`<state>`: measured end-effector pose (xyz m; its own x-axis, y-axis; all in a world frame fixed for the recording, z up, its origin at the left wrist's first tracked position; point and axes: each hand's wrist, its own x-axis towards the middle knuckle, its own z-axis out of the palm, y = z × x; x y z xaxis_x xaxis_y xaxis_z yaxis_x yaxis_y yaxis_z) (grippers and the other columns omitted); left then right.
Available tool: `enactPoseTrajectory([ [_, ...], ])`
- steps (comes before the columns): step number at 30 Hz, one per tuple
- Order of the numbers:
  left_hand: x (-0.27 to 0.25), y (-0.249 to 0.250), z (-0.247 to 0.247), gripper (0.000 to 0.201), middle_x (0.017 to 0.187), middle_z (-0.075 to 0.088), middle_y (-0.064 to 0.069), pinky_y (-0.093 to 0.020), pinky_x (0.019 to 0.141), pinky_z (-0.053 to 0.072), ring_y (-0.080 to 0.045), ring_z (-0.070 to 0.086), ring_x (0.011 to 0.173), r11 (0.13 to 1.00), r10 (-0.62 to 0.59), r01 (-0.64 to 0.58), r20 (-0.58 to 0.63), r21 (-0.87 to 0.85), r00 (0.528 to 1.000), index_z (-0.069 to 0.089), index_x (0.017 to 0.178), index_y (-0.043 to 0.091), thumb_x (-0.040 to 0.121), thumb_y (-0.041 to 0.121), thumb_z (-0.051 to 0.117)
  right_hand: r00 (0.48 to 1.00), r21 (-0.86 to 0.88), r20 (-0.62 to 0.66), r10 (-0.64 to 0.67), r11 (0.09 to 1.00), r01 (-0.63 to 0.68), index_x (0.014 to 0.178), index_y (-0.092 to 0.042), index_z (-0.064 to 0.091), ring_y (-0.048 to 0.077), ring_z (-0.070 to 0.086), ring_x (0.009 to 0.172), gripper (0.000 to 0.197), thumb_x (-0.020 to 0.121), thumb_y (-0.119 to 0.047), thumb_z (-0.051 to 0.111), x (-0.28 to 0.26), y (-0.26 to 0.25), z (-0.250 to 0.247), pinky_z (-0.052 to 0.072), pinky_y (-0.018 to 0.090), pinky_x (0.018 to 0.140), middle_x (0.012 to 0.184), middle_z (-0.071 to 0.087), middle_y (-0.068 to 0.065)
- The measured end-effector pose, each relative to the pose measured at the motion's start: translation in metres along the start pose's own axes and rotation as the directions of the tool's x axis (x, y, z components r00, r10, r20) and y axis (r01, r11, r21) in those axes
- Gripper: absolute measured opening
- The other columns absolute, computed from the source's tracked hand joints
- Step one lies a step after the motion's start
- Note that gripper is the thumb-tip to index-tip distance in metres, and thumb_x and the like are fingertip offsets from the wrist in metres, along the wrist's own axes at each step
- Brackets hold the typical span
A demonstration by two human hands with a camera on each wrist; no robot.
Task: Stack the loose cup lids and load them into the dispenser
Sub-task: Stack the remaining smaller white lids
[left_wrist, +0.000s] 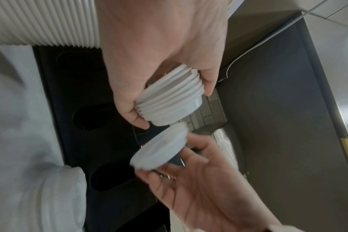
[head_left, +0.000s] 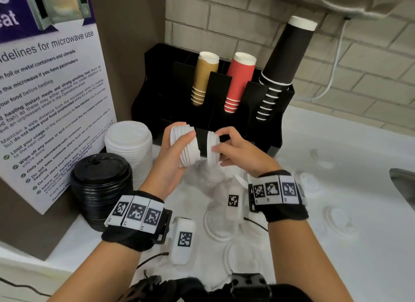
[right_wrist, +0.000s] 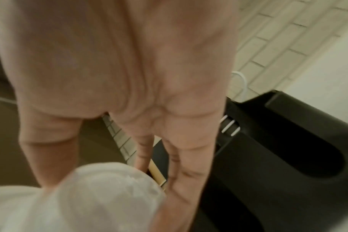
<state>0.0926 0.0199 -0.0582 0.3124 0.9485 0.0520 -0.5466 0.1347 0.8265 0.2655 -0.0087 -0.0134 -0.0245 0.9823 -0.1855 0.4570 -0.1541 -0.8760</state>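
My left hand grips a short stack of white cup lids on edge, thumb on top, in front of the black dispenser. Just to its right, my right hand pinches a few more white lids, held apart from the stack by a small gap. In the left wrist view the gripped stack sits above the right hand's lids, near the dispenser's lid openings. The blurred right wrist view shows the white lids below the fingers. Loose lids lie on the white counter.
A tall white lid stack and a black lid stack stand at the left by a microwave notice. Gold, red and black cups fill the dispenser's upper slots. A sink is at the right edge.
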Motion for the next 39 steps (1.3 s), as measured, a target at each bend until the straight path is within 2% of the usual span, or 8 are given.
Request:
enactPoseTrajectory([
  [3, 0.0, 0.0, 0.005, 0.041, 0.105, 0.061, 0.004, -0.029, 0.077, 0.055, -0.007, 0.065, 0.095, 1.0, -0.009, 0.009, 0.006, 0.006, 1.0, 0.053, 0.117, 0.029, 0.079, 0.033, 0.066, 0.999, 0.31, 0.01, -0.046, 0.95, 0.041, 0.11, -0.026, 0.049, 0.018, 0.063, 0.083, 0.019, 0.094, -0.02, 0.057, -0.014, -0.003, 0.015, 0.056, 0.032, 0.08, 0.094, 0.06, 0.006],
  [5, 0.0, 0.0, 0.007, 0.038, 0.108, 0.061, 0.002, -0.032, 0.082, 0.053, -0.012, 0.063, 0.1, 0.999, -0.015, 0.014, 0.017, 0.043, 1.0, 0.055, 0.116, 0.029, 0.08, 0.036, 0.064, 0.998, 0.354, -0.003, -0.059, 0.933, 0.056, 0.109, -0.025, 0.049, 0.015, 0.063, 0.08, 0.017, 0.095, -0.018, 0.055, -0.02, -0.005, 0.022, 0.054, 0.028, 0.077, 0.091, 0.06, 0.004],
  [14, -0.007, -0.001, 0.013, 0.033, 0.111, 0.065, 0.0, -0.028, 0.077, 0.054, -0.014, 0.065, 0.102, 0.982, -0.048, 0.023, 0.128, 0.187, 0.991, 0.06, 0.118, 0.031, 0.085, 0.032, 0.067, 0.987, 0.214, -0.101, -0.127, 0.966, 0.146, 0.128, -0.028, 0.048, 0.018, 0.061, 0.098, 0.037, 0.094, -0.014, 0.052, -0.033, -0.007, 0.022, 0.053, 0.036, 0.086, 0.105, 0.059, 0.003],
  [22, -0.01, -0.001, 0.018, 0.04, 0.117, 0.062, -0.003, -0.03, 0.071, 0.056, -0.015, 0.065, 0.101, 0.989, -0.052, 0.047, 0.036, 0.139, 0.998, 0.055, 0.121, 0.03, 0.082, 0.038, 0.061, 0.974, 0.238, -0.127, -0.189, 0.947, 0.215, 0.126, -0.027, 0.049, 0.008, 0.061, 0.09, 0.039, 0.092, -0.009, 0.057, -0.032, -0.007, 0.028, 0.057, 0.031, 0.084, 0.104, 0.054, -0.002],
  [29, -0.011, 0.005, 0.012, 0.05, 0.124, 0.059, -0.003, -0.046, 0.088, 0.054, -0.021, 0.063, 0.11, 0.988, -0.053, 0.057, -0.032, 0.145, 0.998, 0.053, 0.123, 0.031, 0.078, 0.033, 0.075, 0.977, 0.177, -0.098, -0.188, 0.963, 0.203, 0.129, -0.028, 0.049, 0.01, 0.065, 0.098, 0.035, 0.095, -0.03, 0.057, -0.016, -0.004, 0.026, 0.057, 0.03, 0.086, 0.108, 0.062, -0.002],
  [33, -0.009, 0.007, 0.01, 0.035, 0.115, 0.058, 0.004, -0.051, 0.095, 0.05, -0.014, 0.058, 0.105, 0.991, -0.026, 0.04, -0.106, 0.13, 0.994, 0.051, 0.121, 0.028, 0.089, 0.023, 0.064, 0.982, -0.11, -0.19, 0.011, 0.993, -0.032, 0.132, -0.02, 0.054, 0.016, 0.055, 0.117, 0.04, 0.097, -0.039, 0.051, 0.013, 0.005, 0.011, 0.043, 0.028, 0.098, 0.123, 0.059, -0.003],
  [36, -0.007, 0.008, 0.009, 0.034, 0.118, 0.056, 0.003, -0.051, 0.097, 0.048, -0.015, 0.057, 0.108, 0.988, -0.033, 0.05, -0.12, 0.144, 0.992, 0.049, 0.124, 0.028, 0.092, 0.021, 0.061, 0.981, -0.62, -0.021, 0.193, 0.767, -0.164, 0.142, -0.013, 0.043, 0.024, 0.046, 0.128, 0.055, 0.095, -0.039, 0.053, 0.03, 0.012, 0.01, 0.037, 0.026, 0.097, 0.142, 0.048, 0.008],
  [39, -0.006, 0.009, 0.009, 0.034, 0.117, 0.057, 0.004, -0.046, 0.093, 0.05, -0.015, 0.057, 0.107, 0.986, -0.032, 0.048, -0.101, 0.162, 0.994, 0.049, 0.124, 0.029, 0.092, 0.022, 0.061, 0.959, -0.8, 0.017, 0.284, 0.578, -0.157, 0.15, -0.019, 0.029, 0.028, 0.047, 0.128, 0.071, 0.09, -0.044, 0.059, 0.038, 0.013, 0.016, 0.043, 0.038, 0.104, 0.145, 0.044, 0.01],
])
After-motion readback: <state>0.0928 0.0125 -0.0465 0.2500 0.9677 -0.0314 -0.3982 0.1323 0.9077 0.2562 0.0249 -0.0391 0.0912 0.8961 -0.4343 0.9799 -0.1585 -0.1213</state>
